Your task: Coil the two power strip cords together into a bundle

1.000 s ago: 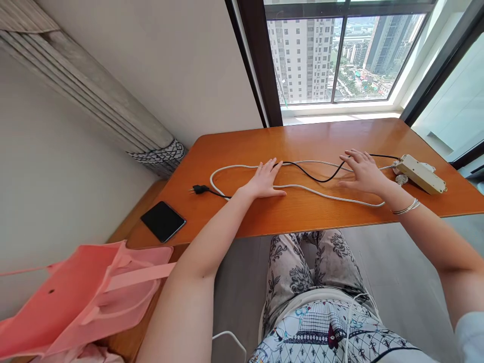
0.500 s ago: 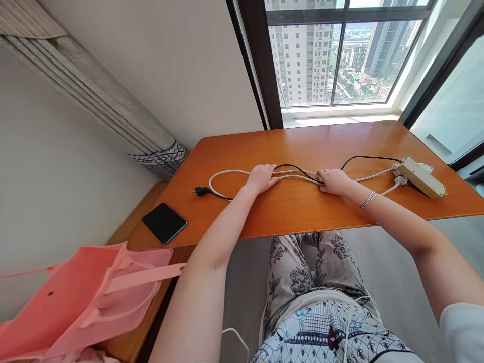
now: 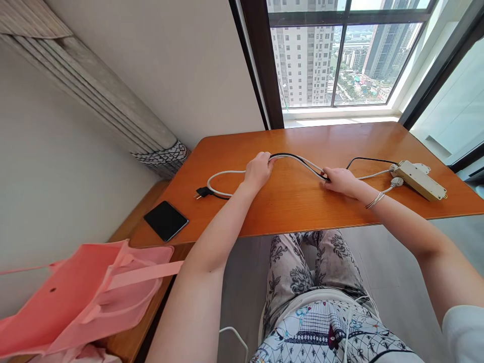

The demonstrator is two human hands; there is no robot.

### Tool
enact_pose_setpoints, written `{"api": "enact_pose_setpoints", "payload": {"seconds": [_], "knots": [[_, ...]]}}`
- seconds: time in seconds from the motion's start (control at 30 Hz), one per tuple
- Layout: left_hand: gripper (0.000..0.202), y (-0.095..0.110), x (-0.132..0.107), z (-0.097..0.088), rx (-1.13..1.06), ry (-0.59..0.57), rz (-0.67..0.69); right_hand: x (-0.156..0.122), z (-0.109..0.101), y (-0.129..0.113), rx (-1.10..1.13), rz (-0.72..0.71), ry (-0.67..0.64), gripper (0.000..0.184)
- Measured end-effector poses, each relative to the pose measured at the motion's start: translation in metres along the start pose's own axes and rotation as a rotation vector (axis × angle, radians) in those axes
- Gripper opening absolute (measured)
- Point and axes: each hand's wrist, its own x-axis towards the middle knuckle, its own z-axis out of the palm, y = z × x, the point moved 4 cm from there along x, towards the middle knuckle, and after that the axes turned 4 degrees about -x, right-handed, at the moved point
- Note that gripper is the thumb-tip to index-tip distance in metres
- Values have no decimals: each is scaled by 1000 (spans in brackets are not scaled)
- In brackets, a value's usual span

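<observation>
My left hand (image 3: 258, 171) is closed around a bundle of white and black cables (image 3: 293, 156). To its right, my right hand (image 3: 338, 180) grips the same bundle, which arches up between the two hands. A white loop of cable (image 3: 223, 173) lies on the desk left of my left hand. Beside that loop rests a black plug (image 3: 203, 191) with its prongs pointing left. On the right the cables run to a cream power strip (image 3: 421, 179), where a white plug (image 3: 396, 182) sits at the near left end. My fingers hide parts of the cables.
The brown wooden desk (image 3: 287, 212) stands below a window (image 3: 340, 65). A black tablet or phone (image 3: 165, 221) lies at its left edge. A pink bag (image 3: 91, 297) is at lower left, and a tied curtain (image 3: 113, 101) hangs by the wall.
Both hands have closed on the cables, and the stretch between them has risen into an arch. My left hand moved slightly up, my right slightly right. The black plug shifted a little right.
</observation>
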Motion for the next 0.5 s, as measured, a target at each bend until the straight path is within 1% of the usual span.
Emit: {"api": "enact_pose_setpoints", "payload": {"seconds": [0.1, 0.13, 0.2, 0.27, 0.33, 0.4, 0.43, 0.5], "knots": [[25, 8, 3, -10, -146, 109, 39, 3, -4, -2, 90, 10, 70, 52], [25, 12, 2, -13, -208, 152, 56, 4, -6, -3, 115, 17, 93, 52], [26, 20, 0, -20, -342, 231, 90, 6, -9, -6, 170, 25, 120, 44], [28, 28, -5, -26, -482, 285, 109, 7, -11, -8, 252, 21, 148, 36], [30, 36, -8, -31, -627, 300, 98, 7, -16, -8, 374, 9, 219, 29], [33, 42, -10, -34, -769, 297, 77, 6, -23, -7, 522, -1, 347, 23], [33, 45, -11, -34, -833, 294, 75, 6, -27, -5, 609, -7, 419, 22], [33, 50, -9, -34, -938, 279, 93, 8, -34, -2, 831, -31, 511, 21]]}}
